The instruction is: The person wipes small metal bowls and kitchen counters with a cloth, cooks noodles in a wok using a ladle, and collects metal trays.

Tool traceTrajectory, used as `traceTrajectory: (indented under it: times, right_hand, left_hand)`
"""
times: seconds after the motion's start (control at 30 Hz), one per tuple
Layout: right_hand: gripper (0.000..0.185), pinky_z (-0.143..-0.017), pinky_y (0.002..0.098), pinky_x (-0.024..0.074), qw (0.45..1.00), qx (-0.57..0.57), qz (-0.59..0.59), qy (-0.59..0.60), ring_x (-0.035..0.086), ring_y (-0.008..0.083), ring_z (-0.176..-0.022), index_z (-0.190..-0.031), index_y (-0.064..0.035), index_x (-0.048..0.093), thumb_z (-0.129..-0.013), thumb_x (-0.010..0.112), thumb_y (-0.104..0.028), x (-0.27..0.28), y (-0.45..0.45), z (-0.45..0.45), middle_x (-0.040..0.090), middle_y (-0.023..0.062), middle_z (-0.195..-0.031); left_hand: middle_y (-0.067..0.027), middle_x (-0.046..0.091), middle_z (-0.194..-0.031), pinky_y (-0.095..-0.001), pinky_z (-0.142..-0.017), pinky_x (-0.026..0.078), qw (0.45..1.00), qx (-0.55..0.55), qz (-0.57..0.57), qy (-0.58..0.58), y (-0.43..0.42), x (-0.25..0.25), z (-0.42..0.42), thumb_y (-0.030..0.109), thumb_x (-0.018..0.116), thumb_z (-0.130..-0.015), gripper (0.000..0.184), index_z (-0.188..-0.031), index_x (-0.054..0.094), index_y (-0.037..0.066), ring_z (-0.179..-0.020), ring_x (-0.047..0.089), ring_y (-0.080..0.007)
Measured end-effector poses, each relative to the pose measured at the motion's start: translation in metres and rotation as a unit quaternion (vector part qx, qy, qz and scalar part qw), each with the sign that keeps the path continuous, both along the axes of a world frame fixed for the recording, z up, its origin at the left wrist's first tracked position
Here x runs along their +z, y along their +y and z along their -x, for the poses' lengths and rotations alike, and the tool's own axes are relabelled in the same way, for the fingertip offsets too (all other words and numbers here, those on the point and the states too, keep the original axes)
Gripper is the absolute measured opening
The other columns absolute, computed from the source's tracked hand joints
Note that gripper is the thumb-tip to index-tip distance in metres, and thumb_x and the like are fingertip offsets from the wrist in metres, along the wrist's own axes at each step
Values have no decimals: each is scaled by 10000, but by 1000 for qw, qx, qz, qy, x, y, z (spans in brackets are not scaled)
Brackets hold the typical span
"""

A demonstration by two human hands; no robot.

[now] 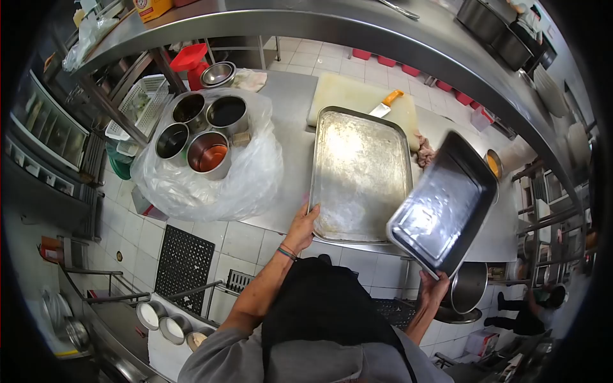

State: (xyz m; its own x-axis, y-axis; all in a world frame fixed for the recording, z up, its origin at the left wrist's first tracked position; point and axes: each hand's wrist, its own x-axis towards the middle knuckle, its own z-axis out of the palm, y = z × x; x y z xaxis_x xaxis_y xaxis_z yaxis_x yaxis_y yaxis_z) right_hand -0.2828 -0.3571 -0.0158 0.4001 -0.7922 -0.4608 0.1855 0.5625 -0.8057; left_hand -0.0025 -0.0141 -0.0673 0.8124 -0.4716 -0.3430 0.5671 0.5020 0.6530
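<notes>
My left hand (304, 226) grips the near left edge of a flat, worn metal sheet pan (364, 172) lying over the steel table and part of a cutting board (332, 92). In my right hand (434, 287) is the near corner of a deep rectangular metal pan (440, 204), tilted and raised at the sheet pan's right side. Its shiny inside faces me. An orange-handled knife (388, 103) rests on the board just beyond the sheet pan. Between the two pans, at the back, some pinkish meat scraps or a crumpled cloth (424, 150) show; I cannot tell which.
Several metal containers with dark or reddish liquid (209, 155) stand on a clear plastic bag (249, 185) at left. A steel shelf (306, 22) crosses overhead. A large pot (469, 287) is below right. Another person (527, 313) is at far right. A black floor mat (184, 262) lies left.
</notes>
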Motion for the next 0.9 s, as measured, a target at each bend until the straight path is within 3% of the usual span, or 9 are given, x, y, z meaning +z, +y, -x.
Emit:
traceTrajectory:
  times: [0.23,0.3,0.4,0.5,0.7,0.8,0.83,0.87,0.9]
  right_hand:
    - [194,-685,506,621,970,222,-95,-27,696,321,-678,-989,-43,605,-878,559,-196,15,57,-113,695,177,-821]
    - [286,-664,552,621,954,252,-158,-45,696,351,-636,-1115,-39,542,-935,588,-256,-14,64,-137,683,208,-846]
    - [464,-578,470,616,946,302,-118,21,686,299,-604,-1227,-40,490,-972,598,-412,22,96,-159,676,204,-813]
    - [623,-486,364,581,909,361,161,131,685,244,-607,-1316,-42,446,-965,586,-538,59,99,-159,670,231,-857]
    - [669,-449,266,523,900,247,275,232,655,158,-683,-1425,-55,401,-976,580,-516,27,58,-142,644,186,-1089]
    - [727,-534,321,557,897,249,241,276,652,196,-842,-1455,-95,387,-949,576,-583,-31,45,-134,597,156,-1210]
    - [840,-671,431,584,924,276,177,196,617,285,-1025,-1497,-155,330,-896,559,-695,-52,50,-125,532,166,-1318]
    - [949,-787,543,568,935,301,90,163,542,377,-1176,-1552,-182,219,-863,545,-747,-46,61,-127,402,204,-1421]
    - [979,-828,574,555,940,305,33,148,541,403,-1183,-1567,-217,155,-853,545,-760,-56,66,-130,373,211,-1453]
  left_hand:
    - [-83,662,-1190,-374,-954,532,1000,13,-2,-12,-5,-16,6,177,529,-1045,307,-1312,554,27,-1069,651,-207]
    - [-88,669,-1211,-381,-961,531,998,40,8,-43,-14,-14,8,167,546,-1035,290,-1291,582,35,-1076,657,-215]
    - [-103,659,-1255,-416,-973,535,997,55,56,27,-14,-24,7,139,586,-1006,299,-1288,589,41,-1109,654,-239]
    - [-112,644,-1269,-440,-990,531,994,76,63,56,-5,-26,9,101,537,-1015,306,-1315,560,44,-1144,637,-265]
    - [-124,661,-1253,-439,-979,533,992,76,54,81,-2,-57,7,79,532,-1010,293,-1293,578,18,-1124,651,-264]
    - [-88,675,-1037,-375,-842,562,998,55,27,1,14,-63,17,59,565,-965,156,-1110,609,22,-941,669,-218]
    - [-80,663,-975,-358,-799,565,999,31,30,-31,23,-97,14,63,587,-949,112,-1055,606,31,-885,665,-201]
    - [-95,668,-997,-362,-808,566,996,85,-20,16,15,-60,17,62,603,-940,145,-1081,595,27,-905,670,-209]
    - [-98,670,-1018,-382,-824,566,997,70,14,31,15,-73,11,63,604,-939,175,-1110,590,29,-947,671,-228]
